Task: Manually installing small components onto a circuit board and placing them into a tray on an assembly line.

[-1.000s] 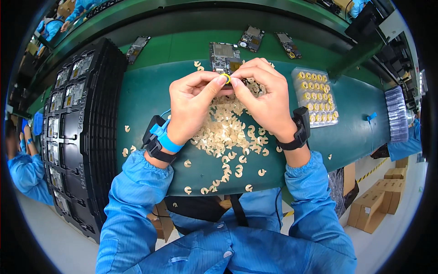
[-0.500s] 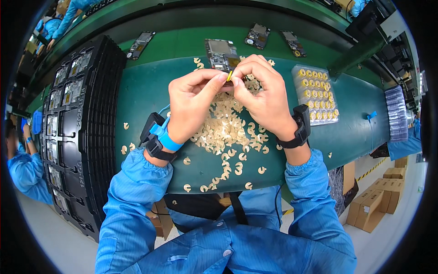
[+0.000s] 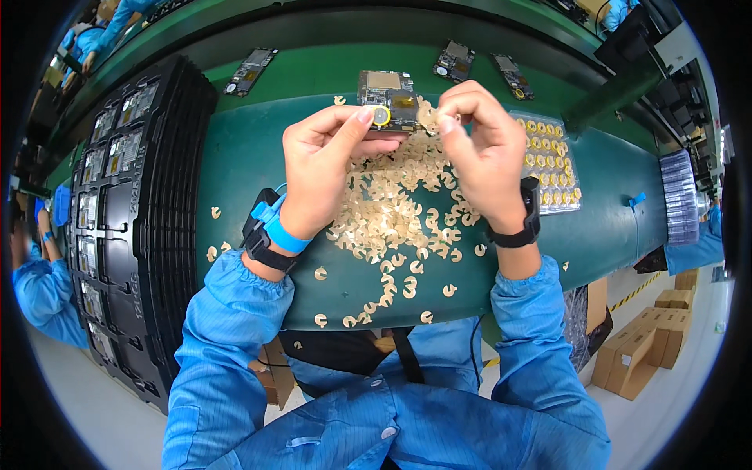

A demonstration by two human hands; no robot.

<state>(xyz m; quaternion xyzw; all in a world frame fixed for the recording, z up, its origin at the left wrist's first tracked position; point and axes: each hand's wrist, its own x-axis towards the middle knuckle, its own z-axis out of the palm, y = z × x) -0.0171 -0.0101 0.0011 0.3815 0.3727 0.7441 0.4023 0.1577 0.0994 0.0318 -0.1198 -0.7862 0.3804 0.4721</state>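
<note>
While the left hand [image 3: 317, 168] grips the near left corner of a circuit board [image 3: 388, 81], thumb tip at the left rim of a round yellow-ringed cell [image 3: 382, 117] and fingers underneath, the right hand [image 3: 489, 153] stands just off the board's right edge, not touching it. The board lies between the two, slightly farther from the body than the palms, its longer side seeming to run away from the wearer; the left is the nearer hand. The right thumb and fingertips come together, but whether they pinch anything cannot be told.

At the far left, a co-worker in blue [image 3: 47, 301] sits beyond a tall stack of black trays [image 3: 125, 211], with boards in the top one's pockets. Next comes the green tabletop [image 3: 251, 172], where a heap of pale C-shaped pieces [image 3: 388, 215] spreads beneath and in front of the hands, with strays toward the near edge. Past the far side lie three loose boards [image 3: 251, 72]. Right of the heap sits a clear tray [image 3: 560, 209] of yellow-ringed discs [image 3: 552, 162], then stacked clear trays [image 3: 680, 196]; brown cartons [image 3: 642, 348] stand on the floor.
</note>
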